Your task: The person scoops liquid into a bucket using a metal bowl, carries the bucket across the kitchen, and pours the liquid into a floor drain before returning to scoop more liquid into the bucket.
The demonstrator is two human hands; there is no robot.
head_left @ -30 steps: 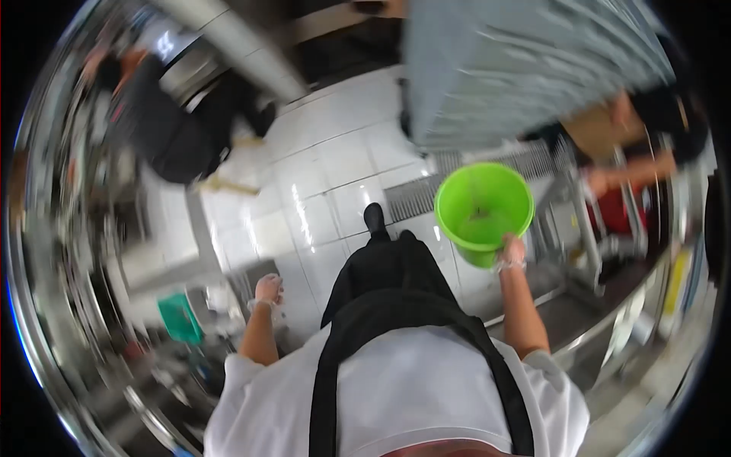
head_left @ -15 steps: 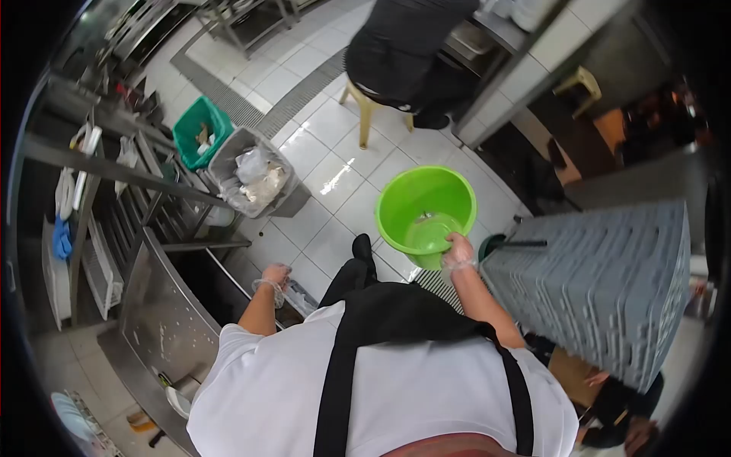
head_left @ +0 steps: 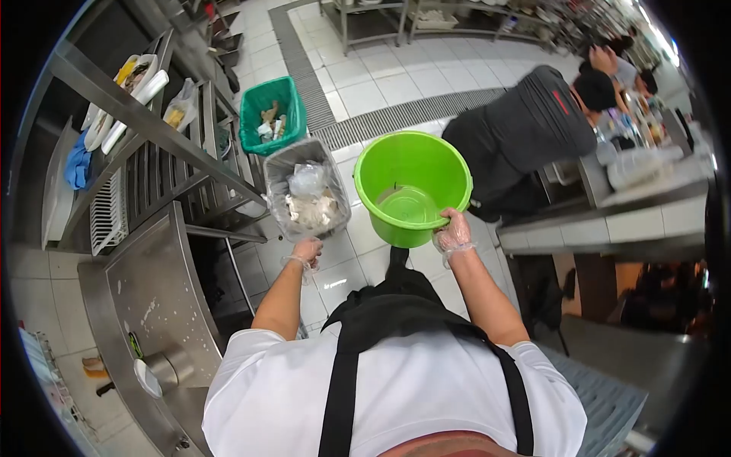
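Observation:
A large lime-green tub (head_left: 413, 179) hangs above the tiled floor, tilted so its inside shows, with a little clear liquid or residue at the bottom. My right hand (head_left: 453, 231), in a clear plastic glove, grips its near right rim. My left hand (head_left: 308, 251), gloved too, is near the lower edge of the grey bin (head_left: 343, 171), its fingers curled; whether anything is in them is too small to tell. The grey bin is lined with clear plastic and contains pale scraps. Behind it stands a green bin (head_left: 293, 87) with some waste inside.
A person in dark clothes (head_left: 525, 122) bends at a counter on the right. Metal racks (head_left: 205, 152) and a steel table (head_left: 156, 282) stand left. A floor drain grating (head_left: 403, 116) crosses ahead. Grey stacked crates (head_left: 598, 396) are at lower right.
The view has turned and moved forward, bringing the bins closer. The tub, still in my right hand, is nearer the grey bin. The crates have shifted toward the lower right.

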